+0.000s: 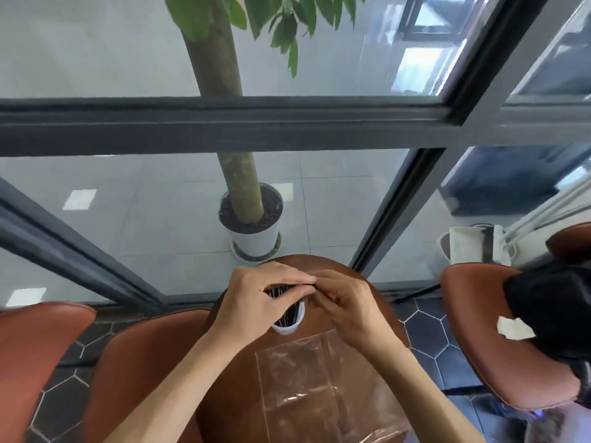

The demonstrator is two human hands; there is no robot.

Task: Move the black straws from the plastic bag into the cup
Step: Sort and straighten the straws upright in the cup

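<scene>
A bundle of black straws (289, 310) stands in a white cup (287, 329) on a small round brown table (230, 394). My left hand (256, 302) curls round the top of the straws from the left. My right hand (343, 306) meets it from the right, its fingertips pinching the straw tops. Both hands hide the cup's rim and most of the straws. A clear plastic bag (323, 391) lies flat on the table nearer to me; no straws show inside it.
Brown leather seats stand at left (38, 353) and right (492, 334); a black garment (550, 311) lies on the right one. A glass wall with dark frames (224, 126) rises just behind the table. Beyond it stands a potted tree (251, 225).
</scene>
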